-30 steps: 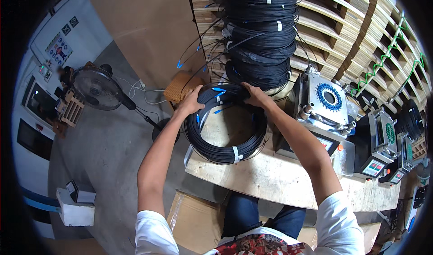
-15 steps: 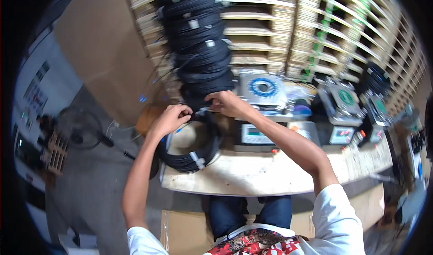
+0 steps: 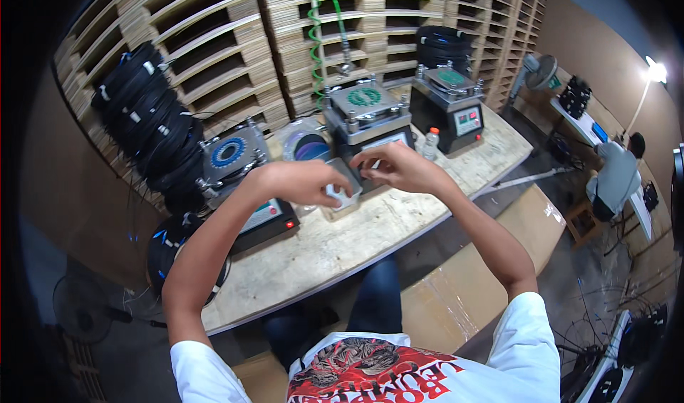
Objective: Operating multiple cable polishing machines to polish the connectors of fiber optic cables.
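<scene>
My left hand (image 3: 310,182) reaches over a small clear box (image 3: 348,211) near the middle of the bench. Its fingers curl down around something white at the box, too small and blurred to name. My right hand (image 3: 395,166) hovers just right of it, before the middle machine (image 3: 367,114). The thumb and curved fingers of that hand stand apart, with nothing visible between them. A coil of black cable (image 3: 160,250) with blue-tipped ends lies at the bench's left end, partly behind my left forearm.
Left of the box stands a machine with a blue ring (image 3: 228,152); another machine (image 3: 449,111) stands at right, beside a small bottle with an orange cap (image 3: 431,143). Black cable coils (image 3: 146,118) are stacked at back left. Pallets (image 3: 214,40) rise behind. A person (image 3: 616,171) sits far right.
My view has turned right. Both hands have left the black cable coil and moved right along the bench to the small clear box and the middle machine.
</scene>
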The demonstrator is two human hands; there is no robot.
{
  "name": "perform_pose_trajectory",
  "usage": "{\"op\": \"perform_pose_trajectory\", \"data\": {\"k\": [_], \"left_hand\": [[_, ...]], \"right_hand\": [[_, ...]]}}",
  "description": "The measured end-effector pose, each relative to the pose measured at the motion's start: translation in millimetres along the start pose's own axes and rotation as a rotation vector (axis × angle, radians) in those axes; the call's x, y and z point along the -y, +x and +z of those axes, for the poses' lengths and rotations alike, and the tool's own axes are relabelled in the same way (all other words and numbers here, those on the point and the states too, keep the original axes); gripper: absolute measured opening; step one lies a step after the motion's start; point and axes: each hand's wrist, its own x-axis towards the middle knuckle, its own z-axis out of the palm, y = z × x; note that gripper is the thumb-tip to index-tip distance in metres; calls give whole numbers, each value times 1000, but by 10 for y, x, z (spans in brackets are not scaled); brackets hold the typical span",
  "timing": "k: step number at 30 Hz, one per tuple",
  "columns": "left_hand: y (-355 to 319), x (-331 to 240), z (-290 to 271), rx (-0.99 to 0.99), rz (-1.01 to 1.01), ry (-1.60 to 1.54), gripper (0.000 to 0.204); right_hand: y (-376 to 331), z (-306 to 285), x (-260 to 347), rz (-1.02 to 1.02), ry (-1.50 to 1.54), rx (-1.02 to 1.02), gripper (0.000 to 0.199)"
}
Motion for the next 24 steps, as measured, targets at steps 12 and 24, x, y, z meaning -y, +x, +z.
{"op": "perform_pose_trajectory", "data": {"k": [12,24], "left_hand": [[1773,-56,-644,81,387,-59,32],[2996,739,-2331,-151,160,-260,34]], "right_hand": [[-1067,-930,-1021,371,83,-336,27],[-252,-2323,-1655,479,127,-422,23]]}}
